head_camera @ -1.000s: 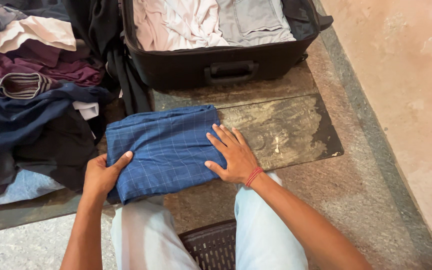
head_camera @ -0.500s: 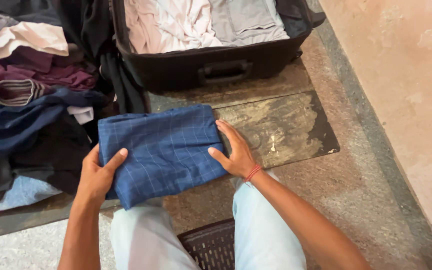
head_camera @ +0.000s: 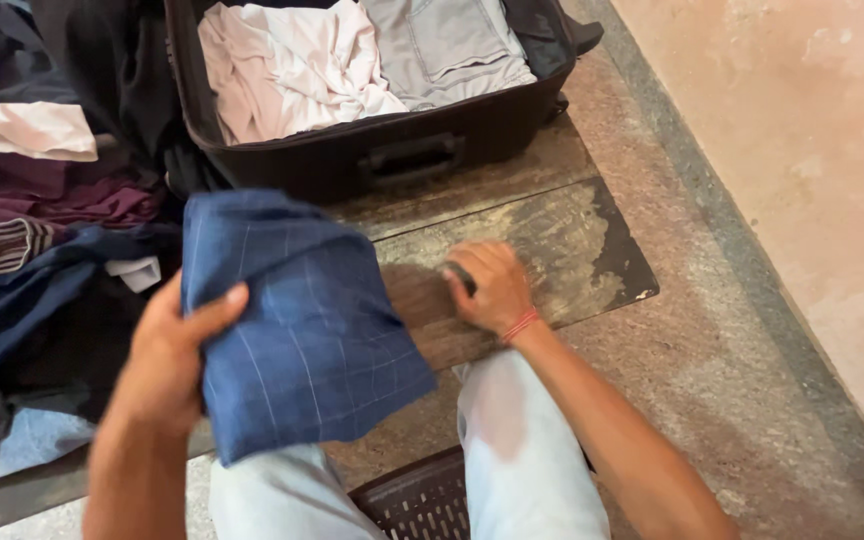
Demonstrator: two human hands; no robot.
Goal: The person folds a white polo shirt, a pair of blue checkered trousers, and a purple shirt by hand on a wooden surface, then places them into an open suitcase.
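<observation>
Cloth is the thing in hand: a folded dark-blue garment with thin pale checks [head_camera: 302, 330] is held up off the floor by the left hand [head_camera: 167, 365], whose thumb is laid over the bundle's left edge while the fingers are closed behind it. The bundle hangs tilted, its long axis running from the upper left down to the lower right, with the lower corner above the light-blue trouser knees [head_camera: 492, 440].

The right hand [head_camera: 487, 290] is apart from the garment, just to its right, resting knuckles-up on the worn dark wooden board [head_camera: 572, 240] set in the floor. Its fingers are curled over something small and dark, but what that is cannot be told, nor whether it is truly gripped.

From the grip, the open black fabric suitcase [head_camera: 402, 150] lies straight ahead and a little to the right, close beyond the board; pale pink and grey folded clothes [head_camera: 352, 60] are already laid in it. The heap of loose dark and maroon clothing [head_camera: 42, 230] lies to the left, beside the left forearm. The left hand is thus the only one on the bundle, and the suitcase mouth is nearer to the garment's upper end than to its lower.
</observation>
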